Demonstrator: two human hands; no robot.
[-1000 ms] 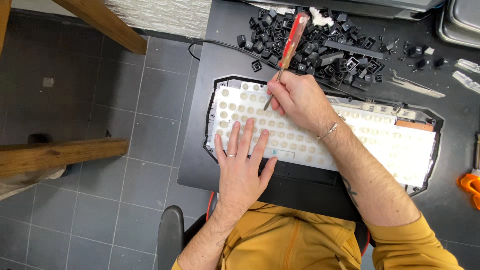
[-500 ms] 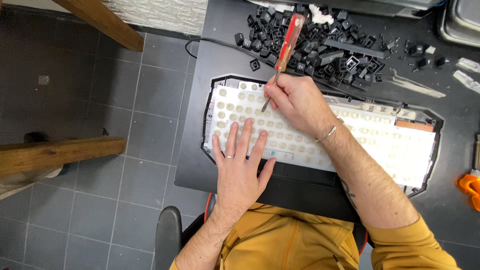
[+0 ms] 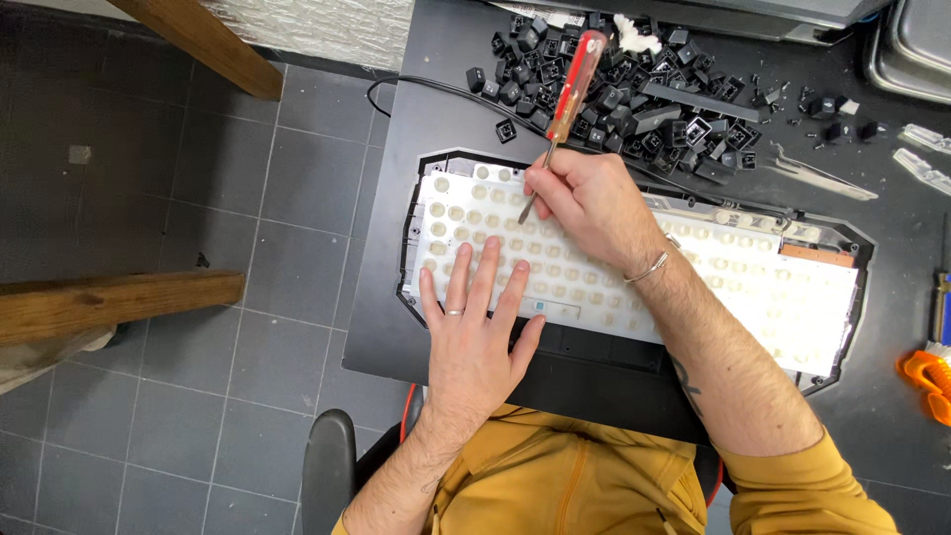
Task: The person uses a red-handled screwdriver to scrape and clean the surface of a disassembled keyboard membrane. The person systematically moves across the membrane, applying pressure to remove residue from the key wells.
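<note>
While the left hand (image 3: 474,337) lay flat, fingers spread and gripping nothing, on the lower left of the stripped keyboard (image 3: 634,267), the right hand (image 3: 584,203) was closed around a screwdriver (image 3: 560,114) with a red and clear handle. Its metal tip touched the white membrane sheet near the upper left rows, and the handle leaned up over the pile of loose black keycaps (image 3: 634,89) at the back of the dark table (image 3: 446,79). Compared with a second before, very little had changed: the left hand had held its place, and the right hand had shifted only a touch, with the tip planted in much the same spot. The keyboard itself had not moved.

Exactly where the tip met the sheet was hard to make out, since the right fingers crowded it. The right forearm covered a strip of the middle keys. An orange tool (image 3: 928,376) was cut off at the right edge, grey trays (image 3: 911,45) ran off the top right corner, and a black cable (image 3: 436,91) vanished among the keycaps.
</note>
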